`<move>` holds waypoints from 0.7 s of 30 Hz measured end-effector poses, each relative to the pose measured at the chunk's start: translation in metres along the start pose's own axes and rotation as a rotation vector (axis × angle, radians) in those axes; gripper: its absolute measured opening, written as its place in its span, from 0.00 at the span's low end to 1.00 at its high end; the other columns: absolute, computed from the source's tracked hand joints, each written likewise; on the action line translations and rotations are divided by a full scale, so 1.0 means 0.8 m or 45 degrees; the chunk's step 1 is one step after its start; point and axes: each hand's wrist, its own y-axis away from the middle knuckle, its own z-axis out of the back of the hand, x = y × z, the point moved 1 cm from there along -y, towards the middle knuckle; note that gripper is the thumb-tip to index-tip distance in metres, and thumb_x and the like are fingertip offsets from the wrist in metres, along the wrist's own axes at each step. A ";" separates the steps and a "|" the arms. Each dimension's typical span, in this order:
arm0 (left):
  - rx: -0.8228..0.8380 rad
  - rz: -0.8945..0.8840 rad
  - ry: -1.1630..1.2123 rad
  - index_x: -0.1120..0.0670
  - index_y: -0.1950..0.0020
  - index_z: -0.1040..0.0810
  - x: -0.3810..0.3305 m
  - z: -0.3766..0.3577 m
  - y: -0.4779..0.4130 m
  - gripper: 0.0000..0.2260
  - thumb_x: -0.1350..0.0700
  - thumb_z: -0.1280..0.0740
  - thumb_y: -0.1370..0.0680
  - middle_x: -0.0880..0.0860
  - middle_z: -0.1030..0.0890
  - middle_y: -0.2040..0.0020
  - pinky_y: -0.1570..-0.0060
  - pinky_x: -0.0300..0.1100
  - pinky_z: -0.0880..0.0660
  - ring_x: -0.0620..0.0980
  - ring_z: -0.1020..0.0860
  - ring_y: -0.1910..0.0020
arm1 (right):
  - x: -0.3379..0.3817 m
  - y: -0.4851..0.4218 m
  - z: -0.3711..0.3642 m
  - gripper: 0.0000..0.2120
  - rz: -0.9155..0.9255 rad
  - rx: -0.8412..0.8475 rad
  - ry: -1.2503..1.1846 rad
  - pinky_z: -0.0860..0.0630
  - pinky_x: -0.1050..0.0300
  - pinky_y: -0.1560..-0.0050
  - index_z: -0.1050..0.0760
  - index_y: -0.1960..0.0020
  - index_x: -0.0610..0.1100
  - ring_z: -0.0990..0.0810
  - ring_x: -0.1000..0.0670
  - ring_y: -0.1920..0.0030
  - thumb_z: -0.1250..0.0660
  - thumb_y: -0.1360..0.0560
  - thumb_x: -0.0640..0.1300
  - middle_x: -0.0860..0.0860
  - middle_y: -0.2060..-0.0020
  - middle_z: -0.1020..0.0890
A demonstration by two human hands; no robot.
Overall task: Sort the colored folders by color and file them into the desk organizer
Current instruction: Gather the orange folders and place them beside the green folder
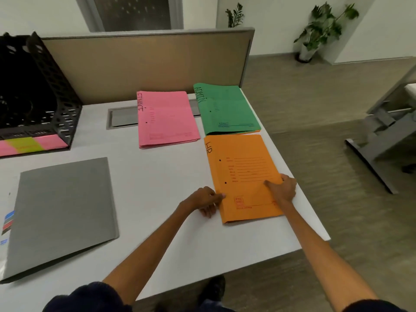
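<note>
Left hand (203,200): we find it at the left edge of the orange folder (243,176), fingers curled and pinching that edge near the lower corner.
Right hand (284,188): it grips the right edge of the same folder. One digit lies stretched on the cover and the rest curl at the edge.
Orange folder: marked "HR", it lies flat on the worktop (157,176) between both hands.
Green folder (227,109): marked "ADMIN", it lies flat just beyond the orange folder, farther from both hands.
Pink folder (166,119): it lies flat beyond the left hand, beside the green folder but apart from it.
Desk organizer (33,86): we see it, black and perforated, far beyond and left of the left hand. Pink and yellow-green covers show in its lowest tray.
Grey folder (63,212): closed, it lies flat well left of the left hand.
</note>
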 end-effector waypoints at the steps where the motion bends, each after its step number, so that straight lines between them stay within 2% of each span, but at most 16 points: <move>1: 0.019 0.013 -0.029 0.60 0.48 0.22 -0.006 -0.004 -0.004 0.28 0.34 0.39 0.24 0.57 0.16 0.62 0.62 0.47 0.17 0.53 0.17 0.69 | -0.005 -0.003 0.002 0.30 -0.002 -0.007 0.058 0.33 0.45 0.33 0.29 0.32 0.43 0.28 0.41 0.36 0.25 0.31 0.50 0.45 0.34 0.30; 3: 0.039 0.026 -0.125 0.59 0.47 0.24 -0.016 -0.009 -0.010 0.27 0.35 0.43 0.21 0.57 0.17 0.63 0.63 0.46 0.17 0.53 0.17 0.69 | -0.009 -0.005 0.003 0.32 0.003 -0.040 0.176 0.38 0.43 0.32 0.32 0.30 0.43 0.32 0.40 0.33 0.26 0.30 0.52 0.45 0.33 0.32; 5: 0.047 0.036 -0.232 0.59 0.46 0.25 -0.023 -0.011 -0.013 0.27 0.35 0.45 0.21 0.57 0.17 0.63 0.64 0.45 0.18 0.54 0.18 0.69 | -0.011 -0.006 0.002 0.30 0.046 -0.071 0.276 0.40 0.41 0.32 0.31 0.31 0.43 0.36 0.40 0.32 0.27 0.29 0.53 0.43 0.34 0.32; 13: -0.081 -0.015 -0.423 0.56 0.46 0.24 -0.023 -0.017 -0.008 0.27 0.34 0.49 0.20 0.53 0.17 0.63 0.61 0.44 0.18 0.52 0.17 0.68 | -0.009 0.003 -0.009 0.26 0.125 -0.077 0.411 0.40 0.40 0.32 0.33 0.31 0.42 0.37 0.41 0.32 0.34 0.25 0.52 0.43 0.33 0.33; 16: -0.311 -0.062 -0.422 0.54 0.47 0.25 -0.019 -0.015 0.002 0.25 0.35 0.48 0.20 0.52 0.17 0.61 0.54 0.45 0.19 0.50 0.17 0.66 | 0.005 0.014 -0.024 0.21 0.236 -0.093 0.419 0.40 0.40 0.33 0.29 0.34 0.43 0.37 0.42 0.33 0.35 0.25 0.49 0.44 0.34 0.32; 18: -0.525 -0.114 -0.453 0.55 0.45 0.26 -0.015 -0.009 0.010 0.23 0.37 0.47 0.19 0.53 0.16 0.55 0.51 0.47 0.22 0.52 0.17 0.60 | 0.021 0.028 -0.038 0.20 0.275 -0.068 0.364 0.41 0.41 0.33 0.28 0.35 0.44 0.36 0.42 0.33 0.34 0.25 0.48 0.45 0.34 0.31; 21: -0.706 -0.183 -0.404 0.54 0.43 0.27 -0.006 0.010 0.024 0.20 0.40 0.45 0.19 0.53 0.18 0.49 0.54 0.46 0.26 0.53 0.20 0.52 | 0.049 0.050 -0.061 0.20 0.325 -0.026 0.285 0.42 0.44 0.32 0.28 0.34 0.45 0.36 0.43 0.32 0.33 0.25 0.48 0.45 0.35 0.29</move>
